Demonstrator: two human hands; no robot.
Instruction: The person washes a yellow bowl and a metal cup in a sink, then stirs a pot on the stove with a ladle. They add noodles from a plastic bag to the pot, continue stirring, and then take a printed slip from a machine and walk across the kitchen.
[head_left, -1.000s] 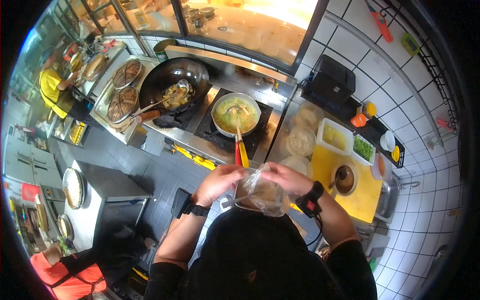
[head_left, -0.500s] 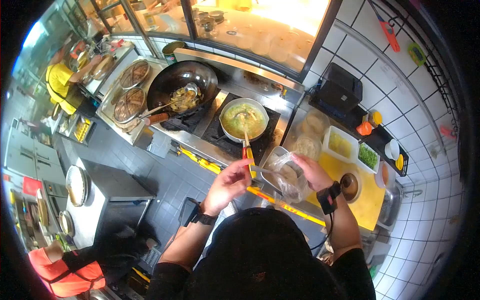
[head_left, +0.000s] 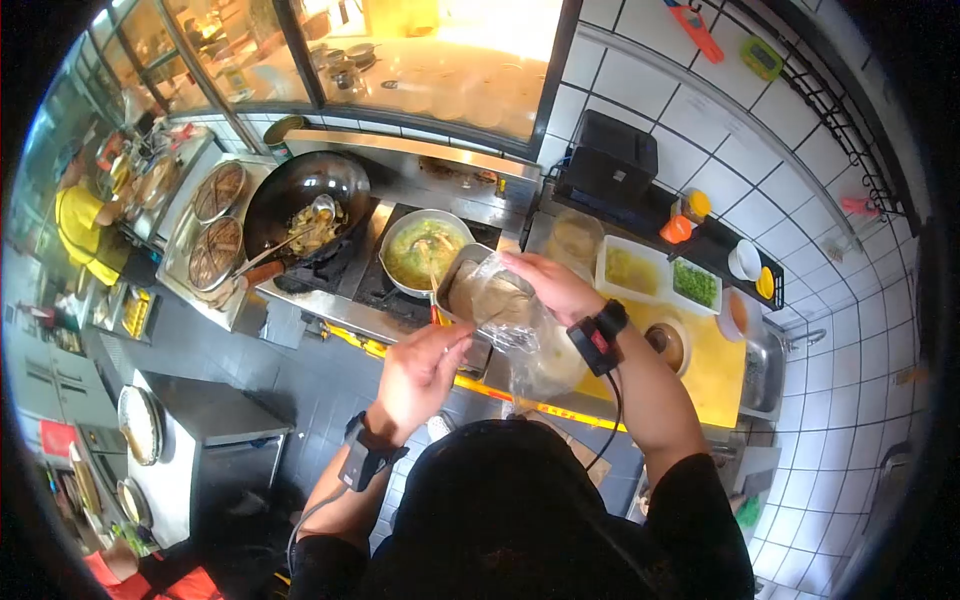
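My right hand point(head_left: 545, 285) grips a metal container point(head_left: 466, 287) wrapped in a clear plastic bag point(head_left: 510, 320), tilted toward the pan of green soup point(head_left: 420, 252) on the stove. My left hand point(head_left: 415, 372) is just below the container, fingers curled near the ladle's red-yellow handle point(head_left: 438, 316); what it holds is hidden. Both wrists wear black bands.
A black wok point(head_left: 300, 205) with food and a ladle sits left of the pan. Ingredient tubs point(head_left: 632, 270) and a yellow board point(head_left: 705, 365) lie at the right. Steamer trays point(head_left: 215, 250) stand at the far left, near a person in yellow point(head_left: 80, 225).
My right hand carried the bagged container from my chest up and forward to the soup pan. My left hand let go of it and dropped below. The view shifted right.
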